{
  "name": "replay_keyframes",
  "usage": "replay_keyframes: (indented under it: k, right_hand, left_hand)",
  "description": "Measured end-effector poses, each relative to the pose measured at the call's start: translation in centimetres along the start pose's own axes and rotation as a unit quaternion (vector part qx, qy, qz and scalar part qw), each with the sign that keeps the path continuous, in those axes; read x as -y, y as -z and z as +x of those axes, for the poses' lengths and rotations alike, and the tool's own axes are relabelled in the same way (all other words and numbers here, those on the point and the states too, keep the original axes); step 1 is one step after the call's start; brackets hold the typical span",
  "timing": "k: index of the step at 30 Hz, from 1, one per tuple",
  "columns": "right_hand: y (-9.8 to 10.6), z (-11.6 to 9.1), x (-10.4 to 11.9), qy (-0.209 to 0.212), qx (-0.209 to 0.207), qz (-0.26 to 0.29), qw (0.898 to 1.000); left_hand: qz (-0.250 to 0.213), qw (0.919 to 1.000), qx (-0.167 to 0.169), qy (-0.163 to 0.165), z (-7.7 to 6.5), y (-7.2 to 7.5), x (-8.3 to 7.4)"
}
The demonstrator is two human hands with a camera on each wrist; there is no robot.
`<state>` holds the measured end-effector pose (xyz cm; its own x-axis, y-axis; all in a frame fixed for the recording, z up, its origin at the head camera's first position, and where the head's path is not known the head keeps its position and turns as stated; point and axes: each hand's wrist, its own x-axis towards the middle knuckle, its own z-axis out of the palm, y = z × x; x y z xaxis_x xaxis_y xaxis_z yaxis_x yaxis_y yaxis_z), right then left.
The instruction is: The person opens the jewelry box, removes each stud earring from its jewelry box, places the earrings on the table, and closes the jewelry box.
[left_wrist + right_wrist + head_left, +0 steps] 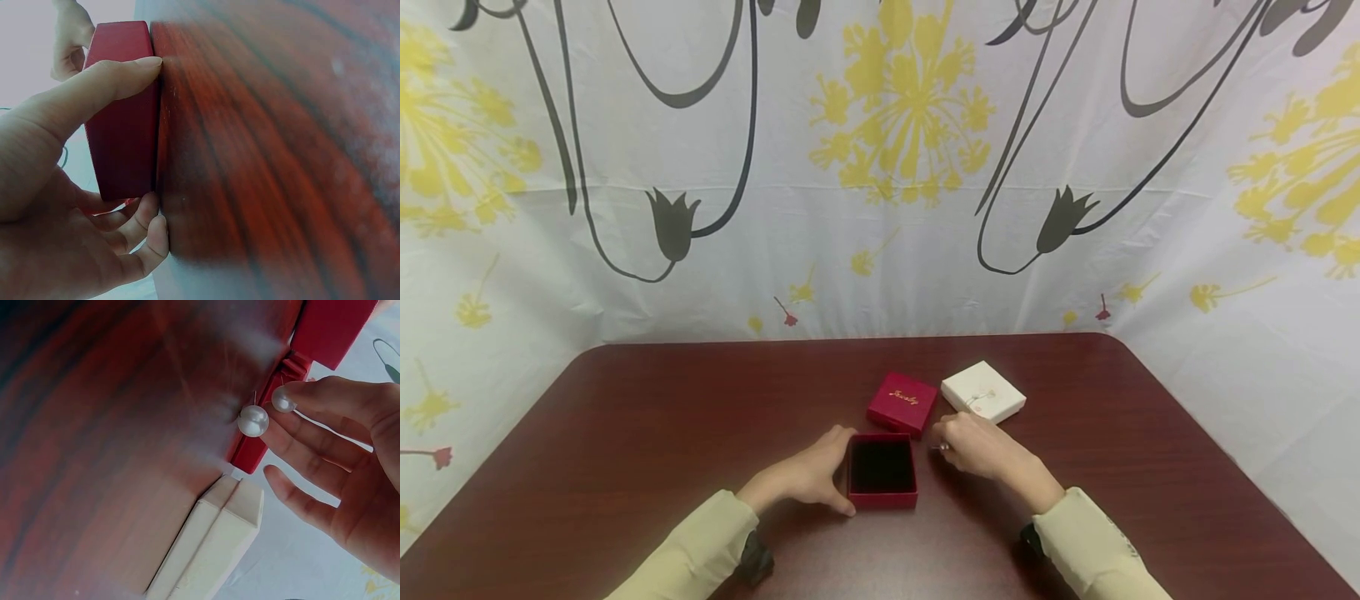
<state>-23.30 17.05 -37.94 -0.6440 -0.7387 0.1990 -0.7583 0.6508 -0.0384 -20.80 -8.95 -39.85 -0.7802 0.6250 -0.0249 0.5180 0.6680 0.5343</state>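
Observation:
An open red jewelry box point(883, 501) with a black lining point(882, 467) sits on the table in the head view. My left hand point(805, 473) holds it from the left, thumb along the near side and fingers at the far left corner; the left wrist view shows the thumb point(119, 78) across its red wall. Right of the box, my right hand point(981, 447) pinches a pair of pearl earrings low over the table. In the right wrist view, two white pearls, the larger-looking earring point(253, 420) and its mate point(284, 399), show thin metal pins at the fingertips.
Behind the open box lies a red lid point(904, 403) with gold lettering. To its right, just beyond my right hand, rests a white box point(983, 392) with a small print on top. The dark wooden table point(685, 400) meets a patterned curtain point(865, 292) at its back edge.

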Motion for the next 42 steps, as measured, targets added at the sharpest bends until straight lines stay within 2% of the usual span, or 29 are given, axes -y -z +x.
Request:
replay_keyframes:
  k: [7,14,27,42]
  right_hand:
    - [0.05,-0.05,0.11,0.003,0.007,-0.006,1.0]
    - [0.1,-0.15,0.29,0.009,0.006,-0.006,1.0]
    - [0.16,-0.02,0.4,0.011,0.025,-0.003,1.0]
    - [-0.03,-0.01,0.31,0.011,0.025,-0.008,1.0]
  left_hand:
    - [-0.001,1.0,0.003,0.007,0.02,0.07,-0.1]
    - [-0.001,1.0,0.0,-0.004,0.1,0.02,-0.1]
    - [-0.002,1.0,0.0,-0.004,-0.01,0.02,-0.07]
    - [0.002,1.0,-0.001,-0.003,0.09,0.11,-0.22]
